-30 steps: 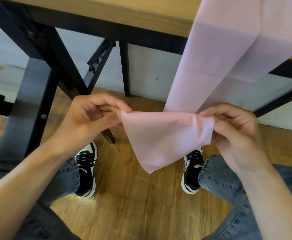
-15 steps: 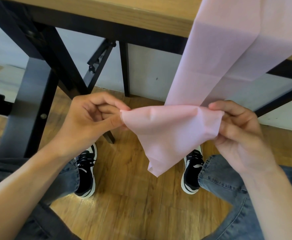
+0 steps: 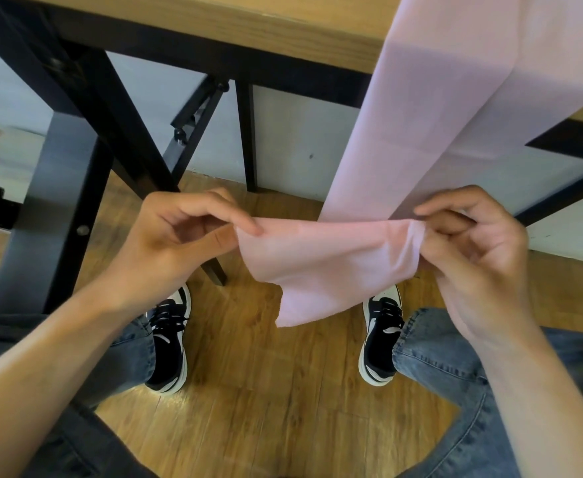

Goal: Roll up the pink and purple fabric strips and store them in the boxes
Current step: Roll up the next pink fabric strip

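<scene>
A long pink fabric strip (image 3: 431, 108) hangs down from the wooden table's edge at the upper right. Its lower end is folded toward me and droops in a loose flap with a corner pointing down. My left hand (image 3: 179, 239) pinches the left side of that fold between thumb and forefinger. My right hand (image 3: 473, 246) pinches the right side, where the fabric bunches in small pleats. The fold is stretched level between both hands, below the table. No purple strip or box is in view.
The wooden tabletop (image 3: 248, 19) with a black frame spans the top. Black table legs (image 3: 58, 188) and braces stand at the left and centre. Below are a wooden floor, my jeans-clad knees and two black-and-white shoes (image 3: 381, 336).
Both hands have shifted a little to the right and the fold has stayed taut between them. The hanging flap has moved right, its corner now more below the middle of the fold.
</scene>
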The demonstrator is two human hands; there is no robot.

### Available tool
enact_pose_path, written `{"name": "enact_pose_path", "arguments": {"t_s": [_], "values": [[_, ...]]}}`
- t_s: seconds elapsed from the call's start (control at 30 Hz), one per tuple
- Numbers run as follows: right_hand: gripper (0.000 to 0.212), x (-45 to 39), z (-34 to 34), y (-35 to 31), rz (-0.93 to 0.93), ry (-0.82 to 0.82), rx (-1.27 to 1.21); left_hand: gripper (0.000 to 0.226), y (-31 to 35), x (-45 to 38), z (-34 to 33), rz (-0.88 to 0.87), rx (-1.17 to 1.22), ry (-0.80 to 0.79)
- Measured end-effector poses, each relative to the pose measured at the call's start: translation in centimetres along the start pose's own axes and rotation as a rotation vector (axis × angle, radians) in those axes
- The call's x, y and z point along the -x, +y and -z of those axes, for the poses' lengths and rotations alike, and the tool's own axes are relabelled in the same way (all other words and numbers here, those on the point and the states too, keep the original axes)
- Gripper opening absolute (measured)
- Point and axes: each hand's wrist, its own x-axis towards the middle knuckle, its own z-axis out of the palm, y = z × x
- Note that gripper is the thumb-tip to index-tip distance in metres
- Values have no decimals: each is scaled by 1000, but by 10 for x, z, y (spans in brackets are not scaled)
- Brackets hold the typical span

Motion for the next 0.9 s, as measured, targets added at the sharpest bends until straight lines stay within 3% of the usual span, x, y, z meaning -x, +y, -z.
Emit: {"name": "enact_pose_path", "arguments": {"t_s": [0.17,0.23,0.3,0.43,0.67,0.8,0.9], "values": [[29,-2,-2,-2,-86,-41,-175,17,2,2,-3,44,-36,-80],[34,-2,1,-3,-149,-68,-223,27,2,2,-2,55,-33,-71],[39,-2,4,-3,-175,-88,-249,22,2,2,0,61,-2,-57],[10,-1,6,0,-101,-128,-239,23,2,2,1,72,42,-8],[28,-2,8,-2,-71,-196,-229,22,2,3,0,70,46,49],[53,-2,6,-2,-12,-161,-86,22,5,3,0,42,-17,41],[49,-2,5,-3,10,-116,-24,27,6,2,2,10,-80,25]]}}
